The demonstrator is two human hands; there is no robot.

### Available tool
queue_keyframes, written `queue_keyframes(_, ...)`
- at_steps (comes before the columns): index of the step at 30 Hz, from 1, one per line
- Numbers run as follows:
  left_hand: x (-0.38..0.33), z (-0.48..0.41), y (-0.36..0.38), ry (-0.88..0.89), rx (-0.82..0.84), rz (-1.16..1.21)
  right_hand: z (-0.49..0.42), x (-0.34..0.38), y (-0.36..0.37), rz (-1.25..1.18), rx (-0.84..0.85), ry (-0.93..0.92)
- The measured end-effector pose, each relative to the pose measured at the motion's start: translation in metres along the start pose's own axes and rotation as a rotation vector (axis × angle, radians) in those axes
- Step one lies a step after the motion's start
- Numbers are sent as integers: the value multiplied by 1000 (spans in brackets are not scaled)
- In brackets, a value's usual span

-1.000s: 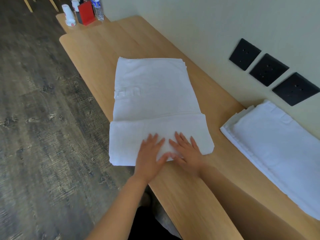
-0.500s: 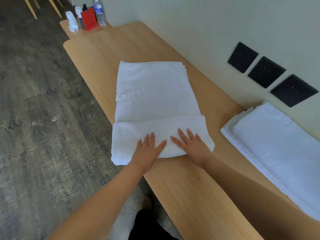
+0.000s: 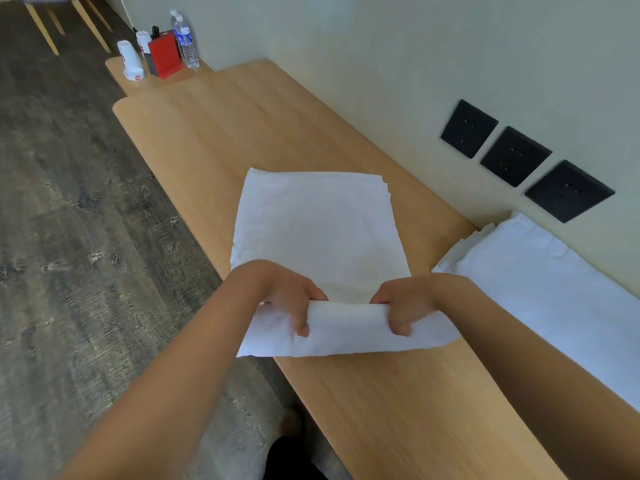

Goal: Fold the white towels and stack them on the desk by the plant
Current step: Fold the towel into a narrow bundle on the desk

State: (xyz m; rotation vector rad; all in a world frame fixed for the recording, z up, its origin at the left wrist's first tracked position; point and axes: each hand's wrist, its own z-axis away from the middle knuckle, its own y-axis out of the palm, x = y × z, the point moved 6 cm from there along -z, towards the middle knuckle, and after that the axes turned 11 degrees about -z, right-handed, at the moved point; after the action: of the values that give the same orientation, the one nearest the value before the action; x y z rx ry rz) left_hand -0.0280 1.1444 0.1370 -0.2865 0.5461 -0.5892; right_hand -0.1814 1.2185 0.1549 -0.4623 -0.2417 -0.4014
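A white towel (image 3: 318,223) lies partly folded on the wooden desk (image 3: 221,126), its near end doubled into a thick fold. My left hand (image 3: 294,303) grips that fold at its left side, fingers curled over the top. My right hand (image 3: 398,303) grips the same fold at its right side in the same way. The fold is raised a little off the desk between both hands. A second white towel (image 3: 540,282), folded flat, lies against the wall to the right. No plant is in view.
Three black wall sockets (image 3: 512,155) sit above the desk on the right. At the desk's far end stand two water bottles (image 3: 185,39), a red box (image 3: 164,58) and white cups (image 3: 130,60). Dark wooden floor runs along the left, with chair legs (image 3: 86,26) at top left.
Both hands lay flat on the near fold before; now they curl round it and lift it. The view has shifted, so the towel sits lower in the frame.
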Motion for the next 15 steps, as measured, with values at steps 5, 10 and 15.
queue_keyframes(5,15,0,-45,24,-68,22,5,-11,-45,-154,-91,-87)
queue_keyframes(10,38,-9,-96,-7,-303,-19,-9,-40,-92,-262,-266,-128)
queue_keyframes(15,62,-30,-116,-68,-496,-29,-47,-57,-117,-237,-496,-190)
